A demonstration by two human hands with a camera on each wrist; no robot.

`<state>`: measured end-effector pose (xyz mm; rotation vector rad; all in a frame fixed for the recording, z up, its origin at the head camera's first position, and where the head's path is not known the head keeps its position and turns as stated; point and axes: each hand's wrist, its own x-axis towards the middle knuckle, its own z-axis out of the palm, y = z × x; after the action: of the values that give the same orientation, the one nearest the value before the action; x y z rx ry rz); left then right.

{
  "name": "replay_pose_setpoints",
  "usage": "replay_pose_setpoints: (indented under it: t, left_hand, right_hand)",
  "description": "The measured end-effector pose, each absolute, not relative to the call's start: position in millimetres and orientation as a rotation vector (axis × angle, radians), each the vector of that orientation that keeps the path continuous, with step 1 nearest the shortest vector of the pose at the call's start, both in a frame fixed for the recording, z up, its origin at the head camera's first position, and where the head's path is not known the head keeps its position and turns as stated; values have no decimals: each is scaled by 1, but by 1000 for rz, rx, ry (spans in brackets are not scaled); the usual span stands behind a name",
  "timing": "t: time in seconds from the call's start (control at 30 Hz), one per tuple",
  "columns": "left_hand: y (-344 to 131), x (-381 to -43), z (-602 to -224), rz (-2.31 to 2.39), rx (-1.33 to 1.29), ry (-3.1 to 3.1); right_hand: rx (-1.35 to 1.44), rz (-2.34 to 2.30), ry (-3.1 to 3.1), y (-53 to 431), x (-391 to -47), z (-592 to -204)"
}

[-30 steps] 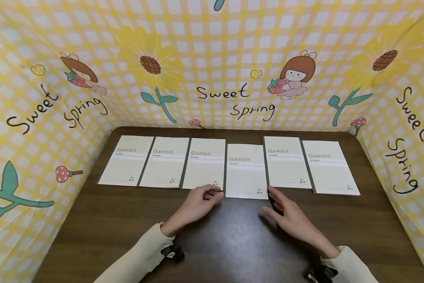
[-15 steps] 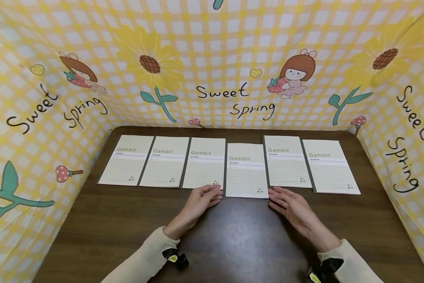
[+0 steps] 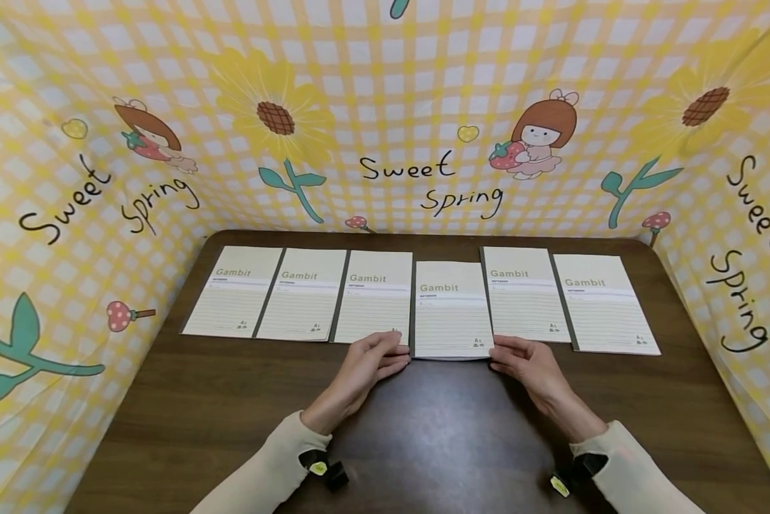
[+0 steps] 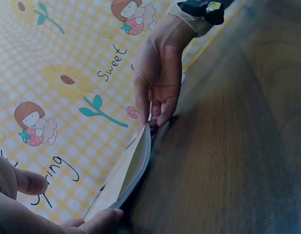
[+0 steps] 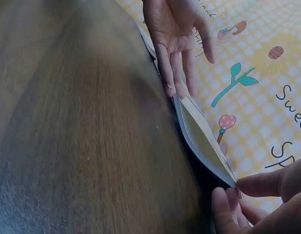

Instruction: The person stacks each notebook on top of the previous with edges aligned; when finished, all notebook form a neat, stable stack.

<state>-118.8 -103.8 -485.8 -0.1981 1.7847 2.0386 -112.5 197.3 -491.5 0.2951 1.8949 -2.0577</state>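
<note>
A pale notebook (image 3: 452,310) with "Gambit" on its cover lies in a row of like ones, set nearer to me than its neighbours. Its front edge is bowed up off the table, with covers and pages parted in both wrist views. At its front left corner, my left hand (image 3: 364,368) touches it with nearly straight fingers, the thumb (image 4: 33,183) standing away from the paper. My right hand (image 3: 542,371) pinches the front right corner; thumb and finger meet there in the right wrist view. The left hand also overlaps the lower edge of the neighbouring notebook (image 3: 377,296).
More of these notebooks lie on both sides, such as the leftmost notebook (image 3: 233,293) and the rightmost notebook (image 3: 606,307). They rest on a dark wooden table (image 3: 423,442). A yellow checked cloth (image 3: 411,93) hangs behind and at both sides.
The right hand's fingers first drew together by the notebook's right side, and now pinch its corner. The left hand has shifted slightly to the notebook's left corner. The front edge has risen.
</note>
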Motion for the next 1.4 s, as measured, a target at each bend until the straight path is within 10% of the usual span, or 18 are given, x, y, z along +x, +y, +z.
replay_pose_setpoints:
  t: [1.4]
  left_hand:
    - [-145, -141, -494, 1961, -194, 2170]
  right_hand:
    - [135, -2005, 1894, 148, -145, -501]
